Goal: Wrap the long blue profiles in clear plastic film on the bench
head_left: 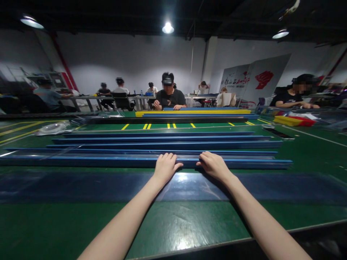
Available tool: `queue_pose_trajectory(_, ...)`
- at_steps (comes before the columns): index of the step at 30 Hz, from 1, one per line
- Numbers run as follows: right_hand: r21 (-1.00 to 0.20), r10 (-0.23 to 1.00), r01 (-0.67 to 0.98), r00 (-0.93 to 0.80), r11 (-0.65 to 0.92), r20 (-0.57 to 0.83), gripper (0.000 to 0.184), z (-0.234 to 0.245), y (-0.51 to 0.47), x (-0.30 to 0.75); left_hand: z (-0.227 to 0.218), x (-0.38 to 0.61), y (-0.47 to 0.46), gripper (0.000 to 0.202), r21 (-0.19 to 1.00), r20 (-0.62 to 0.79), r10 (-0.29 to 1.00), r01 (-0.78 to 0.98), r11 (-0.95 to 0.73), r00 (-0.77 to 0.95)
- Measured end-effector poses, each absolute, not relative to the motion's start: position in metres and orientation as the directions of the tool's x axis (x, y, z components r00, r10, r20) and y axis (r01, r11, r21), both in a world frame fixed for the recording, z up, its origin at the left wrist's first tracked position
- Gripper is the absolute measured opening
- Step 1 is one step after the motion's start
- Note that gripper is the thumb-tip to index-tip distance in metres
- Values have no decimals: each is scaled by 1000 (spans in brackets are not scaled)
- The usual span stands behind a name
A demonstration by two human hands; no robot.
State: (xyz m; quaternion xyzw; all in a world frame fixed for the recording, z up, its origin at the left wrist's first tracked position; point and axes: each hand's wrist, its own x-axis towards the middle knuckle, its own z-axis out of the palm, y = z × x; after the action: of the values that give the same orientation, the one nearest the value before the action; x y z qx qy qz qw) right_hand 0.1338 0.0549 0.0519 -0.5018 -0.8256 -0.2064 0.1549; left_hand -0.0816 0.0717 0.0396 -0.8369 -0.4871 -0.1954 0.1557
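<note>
My left hand (166, 167) is closed over the near rim of a long blue channel-shaped strip (81, 161), fingers over the top and thumb pointing right along the front. A short way to the right, my right hand (214, 165) grips the same strip, its fingers curled over the rim. The strip lies crosswise on the green table. Between it and my body stretches a wide, flat, glossy clear sheet (94, 186), under my forearms. Just beyond my fingers, several more blue strips (168, 145) lie roughly parallel.
Farther back lie a black strip (168, 120) and a yellow strip (195, 113). Clear rolled film (52, 128) sits left, a dark phone-like slab (279, 133) right, beside a yellow tray (287, 121). A person (172, 97) sits opposite; another person (295, 95) is at right.
</note>
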Motion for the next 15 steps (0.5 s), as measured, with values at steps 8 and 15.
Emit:
queue_pose_trajectory(8, 152, 809, 908, -417, 390, 414, 23, 59, 53, 134, 43, -81, 70, 29, -60, 475, 749, 866, -497, 462)
queue_pose_trajectory(15, 124, 847, 935, -354, 333, 397, 25, 59, 51, 157, 44, -82, 70, 30, -80, 479, 737, 860, -504, 477)
